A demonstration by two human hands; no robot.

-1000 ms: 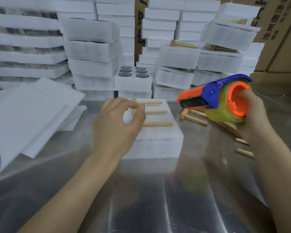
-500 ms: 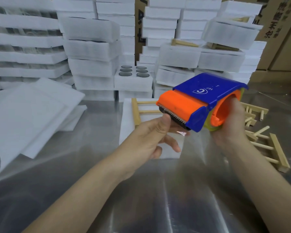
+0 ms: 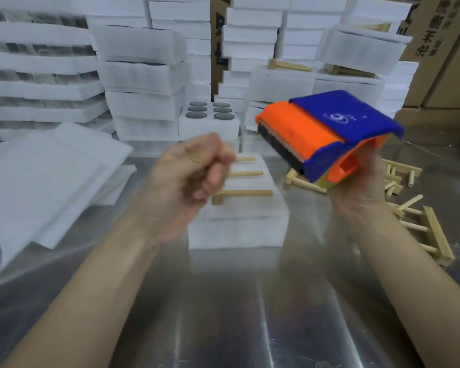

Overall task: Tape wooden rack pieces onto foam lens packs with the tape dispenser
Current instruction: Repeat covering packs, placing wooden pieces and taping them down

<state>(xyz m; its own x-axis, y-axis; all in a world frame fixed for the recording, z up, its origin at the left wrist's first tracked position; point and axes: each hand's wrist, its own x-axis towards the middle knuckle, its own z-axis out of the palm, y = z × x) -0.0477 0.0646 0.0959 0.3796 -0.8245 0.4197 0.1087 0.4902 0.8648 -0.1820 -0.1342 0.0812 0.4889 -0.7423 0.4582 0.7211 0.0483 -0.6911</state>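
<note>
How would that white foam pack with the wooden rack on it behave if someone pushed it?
It would probably slide easily, since the foam pack sits on a smooth, shiny metal table. Its foam surface looks soft, so a hard poke might dent it. No tape shows on the wooden rack lying on top, so it could shift.

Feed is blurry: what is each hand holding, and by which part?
The right hand grips the tape dispenser from below, at its orange core. The left hand is curled and blurred; whether it pinches anything cannot be told.
</note>
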